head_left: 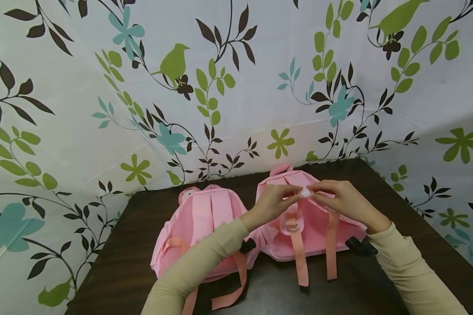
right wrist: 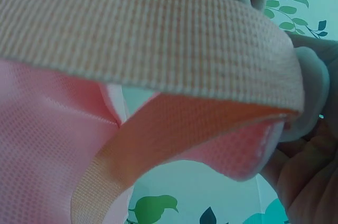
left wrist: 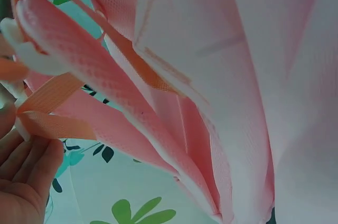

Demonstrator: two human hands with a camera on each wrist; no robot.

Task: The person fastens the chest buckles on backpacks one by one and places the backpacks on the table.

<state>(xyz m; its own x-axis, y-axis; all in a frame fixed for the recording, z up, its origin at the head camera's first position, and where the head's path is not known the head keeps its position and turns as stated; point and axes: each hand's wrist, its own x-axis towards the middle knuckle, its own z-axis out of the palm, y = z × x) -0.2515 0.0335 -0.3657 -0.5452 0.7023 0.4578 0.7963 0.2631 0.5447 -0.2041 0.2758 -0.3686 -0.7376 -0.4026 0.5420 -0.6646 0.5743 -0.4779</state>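
Note:
Two pink backpacks lie side by side on a dark table. Over the right backpack (head_left: 315, 238), my left hand (head_left: 270, 203) and right hand (head_left: 347, 203) meet fingertip to fingertip. Between them they pinch a small white plastic buckle (head_left: 305, 192). An orange webbing strap (left wrist: 55, 94) runs to the white pieces in the left wrist view. Close up in the right wrist view, a webbing strap (right wrist: 174, 39) loops at the white buckle end beside a padded pink shoulder strap (right wrist: 237, 155). The fingers partly hide the buckle.
The left backpack (head_left: 181, 227) sits beneath my left forearm, its orange strap (head_left: 236, 293) trailing toward the near edge. Two loose strap ends (head_left: 299, 262) hang from the right backpack. Behind the dark table (head_left: 118, 262) hangs a leaf-and-bird patterned cloth (head_left: 236, 96).

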